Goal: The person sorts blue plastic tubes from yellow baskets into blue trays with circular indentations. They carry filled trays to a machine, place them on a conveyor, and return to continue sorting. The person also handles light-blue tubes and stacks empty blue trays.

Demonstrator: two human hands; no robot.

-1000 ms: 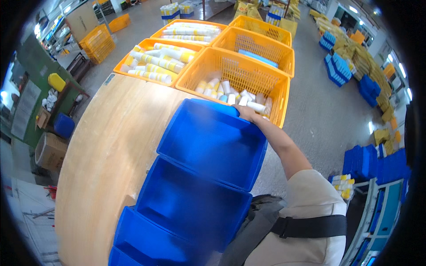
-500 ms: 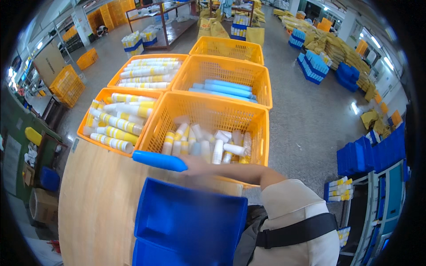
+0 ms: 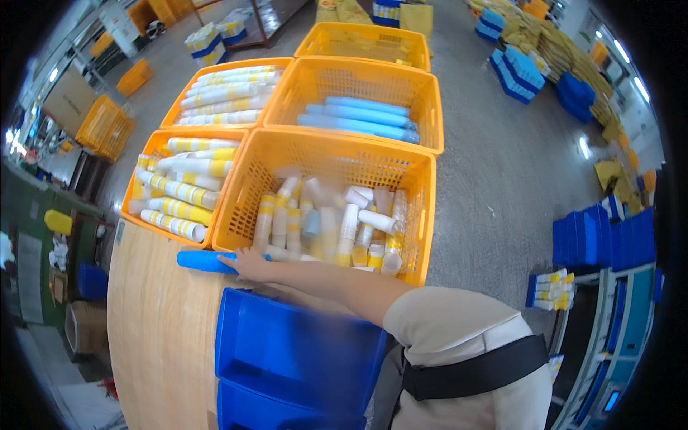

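My right hand (image 3: 251, 265) reaches in from the right and rests on one end of a long blue roll-shaped cylinder (image 3: 203, 261). Its fingers look stretched out and spread over the cylinder rather than wrapped round it. The cylinder lies on the wooden table (image 3: 161, 308), along the near side of the orange crates. Just beyond the hand, an orange crate (image 3: 423, 236) contains loose white, yellow and clear cup-like pieces. Nearer to me are two deep blue plastic bins (image 3: 269, 337), one behind the other. My left hand is not in view.
A left orange crate (image 3: 233, 168) contains white-and-yellow cylinders. Behind it is another such crate (image 3: 172, 118). Farther back, one crate (image 3: 433, 107) has light-blue cylinders in it. Blue bins (image 3: 605, 240) are stacked on the right, near a grey-green machine (image 3: 631, 322).
My right hand and the blue cylinder have shifted left along the table. The fingers now show spread on it. The view has tilted lower, so the crates sit higher.
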